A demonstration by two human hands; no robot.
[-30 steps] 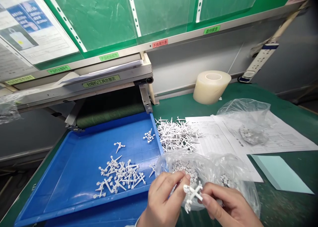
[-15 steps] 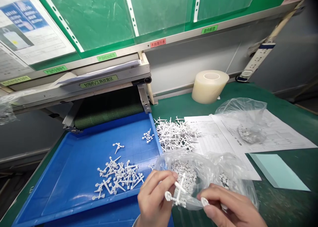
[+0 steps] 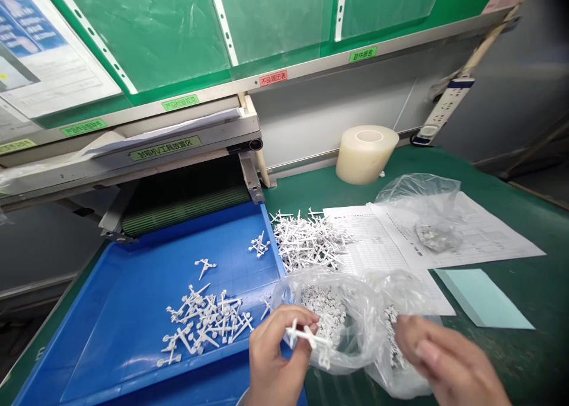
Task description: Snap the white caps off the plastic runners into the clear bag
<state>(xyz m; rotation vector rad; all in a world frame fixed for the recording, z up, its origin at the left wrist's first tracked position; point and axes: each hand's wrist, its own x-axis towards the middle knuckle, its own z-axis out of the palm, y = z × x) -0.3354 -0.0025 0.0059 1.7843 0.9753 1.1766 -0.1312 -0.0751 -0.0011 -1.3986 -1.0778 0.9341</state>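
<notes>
My left hand [image 3: 276, 351] pinches a small white plastic branched piece [image 3: 315, 338], a crossed stem with round ends, between thumb and fingers. Just behind it, a clear plastic bag [image 3: 362, 335] stands open with many small white parts [image 3: 323, 307] inside. My right hand [image 3: 451, 355] is over the right side of a second clear bag [image 3: 411, 287], which also holds small parts [image 3: 393, 329]. Its fingers are smeared by motion, and whether anything is between them does not show. In the blue tray [image 3: 120, 311] on the left lies a loose heap of similar white branched pieces [image 3: 213, 317].
A pile of white sticks [image 3: 306, 240] lies beside the tray. Printed sheets [image 3: 484, 228], a clear bag [image 3: 438, 228] and a pale blue card [image 3: 486, 299] are on the right. A tape roll [image 3: 367, 154] stands behind. A conveyor end [image 3: 186, 207] overhangs the tray.
My right hand has moved right, away from the left hand, to the second bag. The left hand has turned the branched piece flatter. The camera view has shifted slightly.
</notes>
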